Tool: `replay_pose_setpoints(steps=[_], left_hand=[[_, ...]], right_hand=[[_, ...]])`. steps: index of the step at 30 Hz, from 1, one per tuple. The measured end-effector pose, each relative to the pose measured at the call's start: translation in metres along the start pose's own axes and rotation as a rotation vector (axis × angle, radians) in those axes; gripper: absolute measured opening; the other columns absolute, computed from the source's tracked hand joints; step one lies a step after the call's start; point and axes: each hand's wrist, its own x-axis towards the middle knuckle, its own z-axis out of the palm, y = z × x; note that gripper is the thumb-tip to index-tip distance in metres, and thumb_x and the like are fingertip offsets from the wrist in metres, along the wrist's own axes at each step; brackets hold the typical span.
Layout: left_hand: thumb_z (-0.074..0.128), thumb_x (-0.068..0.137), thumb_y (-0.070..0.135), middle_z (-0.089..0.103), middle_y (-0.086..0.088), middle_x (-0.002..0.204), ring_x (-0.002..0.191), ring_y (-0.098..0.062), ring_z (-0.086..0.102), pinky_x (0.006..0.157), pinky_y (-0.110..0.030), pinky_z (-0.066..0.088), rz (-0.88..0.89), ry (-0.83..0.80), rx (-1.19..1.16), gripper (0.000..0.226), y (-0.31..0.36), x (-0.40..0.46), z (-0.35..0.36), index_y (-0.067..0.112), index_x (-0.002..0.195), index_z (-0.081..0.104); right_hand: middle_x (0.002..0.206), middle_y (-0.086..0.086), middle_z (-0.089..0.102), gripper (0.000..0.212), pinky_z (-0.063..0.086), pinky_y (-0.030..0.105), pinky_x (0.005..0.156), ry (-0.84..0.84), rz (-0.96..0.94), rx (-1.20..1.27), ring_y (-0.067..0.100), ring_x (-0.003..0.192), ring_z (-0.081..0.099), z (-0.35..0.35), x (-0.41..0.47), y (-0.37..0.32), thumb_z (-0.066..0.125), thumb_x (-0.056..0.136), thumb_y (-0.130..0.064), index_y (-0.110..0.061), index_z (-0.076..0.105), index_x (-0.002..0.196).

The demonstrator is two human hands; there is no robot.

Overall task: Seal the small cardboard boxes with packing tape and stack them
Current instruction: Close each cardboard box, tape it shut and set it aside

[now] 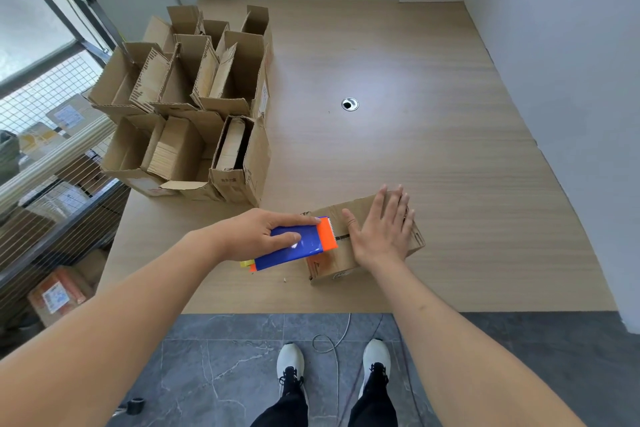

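Near table edge: we have one small box (363, 239) lying flaps-down-shut in front of us, its centre seam visible as a dark slit.
Right hand (381, 229): flat, fingers straight, pressing the box's top flaps closed.
Left hand (263, 232): gripping the blue-and-orange tape dispenser (298, 246), its toothed end at the seam's near-left end — taping looks only just begun, and we cannot make out any tape laid yet.
Farther left on the table (433, 114): a cluster of open boxes (194, 104), flaps up, unsealed.
Progress: early, we judge — no sealed stack in view.
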Motion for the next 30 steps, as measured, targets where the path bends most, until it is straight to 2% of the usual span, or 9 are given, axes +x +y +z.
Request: replay_pose_setpoints(steps=[6, 10, 15, 19, 24, 27, 30], left_hand=[[0.046, 0.104, 0.053, 0.050, 0.023, 0.145, 0.120, -0.015, 0.057, 0.106, -0.041, 0.046, 0.032, 0.042, -0.105, 0.039, -0.001, 0.001, 0.018, 0.076, 0.134, 0.037], [0.047, 0.104, 0.051, 0.056, 0.019, 0.136, 0.106, -0.011, 0.060, 0.097, -0.032, 0.048, 0.013, 0.070, -0.197, 0.038, -0.006, -0.006, 0.027, 0.074, 0.133, 0.040], [0.045, 0.105, 0.050, 0.056, 0.020, 0.131, 0.098, -0.007, 0.059, 0.087, -0.025, 0.048, 0.022, 0.093, -0.196, 0.039, -0.003, -0.012, 0.031, 0.073, 0.135, 0.039], [0.045, 0.105, 0.051, 0.057, 0.018, 0.134, 0.100, -0.012, 0.061, 0.092, -0.034, 0.050, 0.018, 0.102, -0.172, 0.038, -0.001, -0.013, 0.030, 0.075, 0.134, 0.039], [0.044, 0.104, 0.053, 0.056, 0.017, 0.131, 0.091, -0.009, 0.059, 0.077, -0.027, 0.046, -0.001, 0.099, -0.158, 0.037, 0.000, -0.015, 0.028, 0.075, 0.134, 0.038], [0.043, 0.104, 0.054, 0.055, 0.017, 0.132, 0.091, -0.011, 0.059, 0.076, -0.027, 0.046, -0.004, 0.088, -0.152, 0.037, 0.000, -0.016, 0.027, 0.075, 0.134, 0.037], [0.044, 0.104, 0.053, 0.054, 0.021, 0.133, 0.094, -0.006, 0.059, 0.076, -0.022, 0.044, -0.004, 0.076, -0.160, 0.037, -0.001, -0.018, 0.024, 0.075, 0.134, 0.039]], right_hand=[[0.163, 0.013, -0.033, 0.097, -0.017, 0.046, 0.124, -0.061, -0.041, -0.094, 0.024, 0.151, -0.032, -0.001, 0.013, 0.012, -0.001, 0.087, -0.080, -0.018, -0.028, 0.156], [0.163, 0.013, -0.033, 0.099, -0.016, 0.046, 0.124, -0.061, -0.045, -0.111, 0.025, 0.151, -0.031, 0.000, 0.013, 0.009, -0.004, 0.084, -0.081, -0.018, -0.027, 0.156], [0.162, 0.013, -0.035, 0.099, -0.017, 0.046, 0.123, -0.087, -0.040, -0.128, 0.025, 0.151, -0.032, -0.001, 0.013, 0.008, 0.000, 0.086, -0.082, -0.018, -0.029, 0.156], [0.162, 0.013, -0.035, 0.097, -0.017, 0.046, 0.123, -0.094, -0.038, -0.135, 0.025, 0.151, -0.032, -0.002, 0.012, 0.008, 0.004, 0.090, -0.081, -0.018, -0.030, 0.156], [0.162, 0.013, -0.034, 0.096, -0.017, 0.046, 0.124, -0.104, -0.040, -0.129, 0.026, 0.151, -0.031, -0.004, 0.011, 0.007, 0.004, 0.090, -0.080, -0.018, -0.030, 0.155], [0.162, 0.013, -0.035, 0.095, -0.016, 0.046, 0.124, -0.116, -0.041, -0.129, 0.026, 0.151, -0.032, -0.006, 0.010, 0.007, 0.004, 0.091, -0.080, -0.017, -0.030, 0.155], [0.161, 0.013, -0.037, 0.095, -0.017, 0.046, 0.123, -0.132, -0.043, -0.134, 0.025, 0.150, -0.034, -0.007, 0.010, 0.008, 0.002, 0.090, -0.080, -0.017, -0.032, 0.154]])
